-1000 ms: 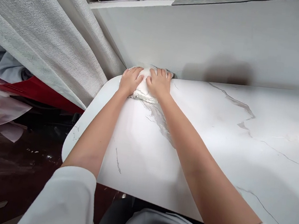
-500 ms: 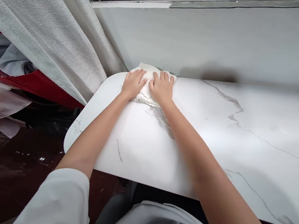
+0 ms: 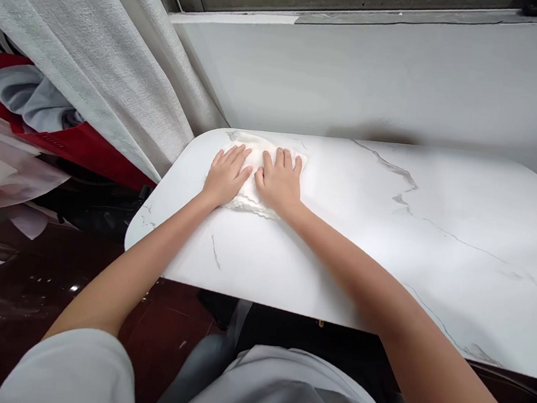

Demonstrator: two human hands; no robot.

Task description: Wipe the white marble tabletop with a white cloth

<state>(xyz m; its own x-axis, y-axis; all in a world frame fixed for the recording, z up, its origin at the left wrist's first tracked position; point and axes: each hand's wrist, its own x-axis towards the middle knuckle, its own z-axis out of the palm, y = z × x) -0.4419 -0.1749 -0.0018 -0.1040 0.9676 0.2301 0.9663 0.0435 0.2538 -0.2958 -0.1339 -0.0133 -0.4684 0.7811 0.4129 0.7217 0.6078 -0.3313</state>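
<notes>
A white cloth with a frilled edge lies spread on the white marble-patterned table, near its back left corner. My left hand rests flat on the cloth's left part, fingers spread and pointing away from me. On the right part of the same cloth, my right hand presses palm down, its fingers also apart. Between the two thumbs a narrow strip of cloth shows. The palms hide some of the fabric beneath them.
Behind the table stands a pale wall topped by a ledge. A grey curtain hangs at the left, beside a red bag with grey fabric in it. Dark reddish floor shows below.
Both hands and the cloth have slid toward me, away from the wall. Earlier the cloth's far edge reached the back of the table. The camera view has shifted slightly.
</notes>
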